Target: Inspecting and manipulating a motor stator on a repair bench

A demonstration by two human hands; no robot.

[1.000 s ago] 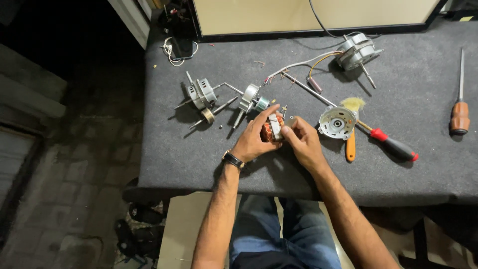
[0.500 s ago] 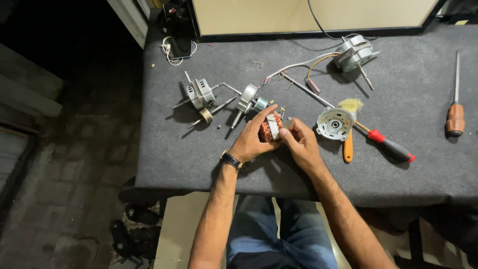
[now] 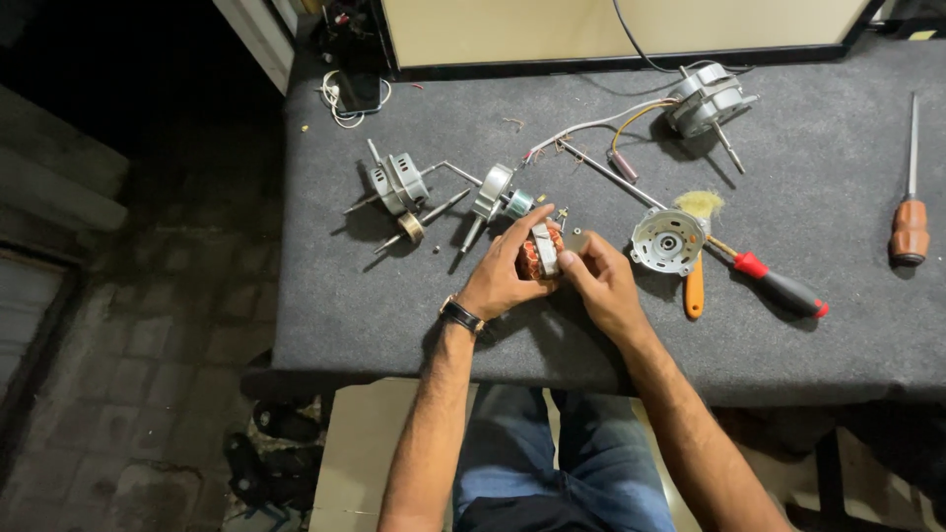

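**Motor stator held in 2 hands over the grey bench**

A small motor stator (image 3: 539, 254), its copper windings showing orange beneath a metal lamination stack, is gripped just above the near middle of the grey felt-covered table (image 3: 808, 355). The left hand (image 3: 503, 278) is closed around it from 9 o'clock, fingers curled over the top; the right hand (image 3: 599, 281) is pinched onto its edge from 3 o'clock.

At 3 o'clock of the hands a round silver end housing (image 3: 666, 240) lies open side up, touched by an orange-handled tool (image 3: 695, 296) and a red-and-black-handled screwdriver (image 3: 778, 288). At 12 o'clock a rotor on its shaft (image 3: 493, 195) rests, with a geared motor assembly (image 3: 399, 184) farther toward 10 o'clock. A wired motor (image 3: 704, 97) sits at 1 o'clock, well apart, and a wooden-handled screwdriver (image 3: 909, 227) lies far out at 3 o'clock.

The fine copper windings could be nicked or bent if the fingers press on the coil rather than the laminations. Small loose parts near the rotor could be swept off the table by a wrist.
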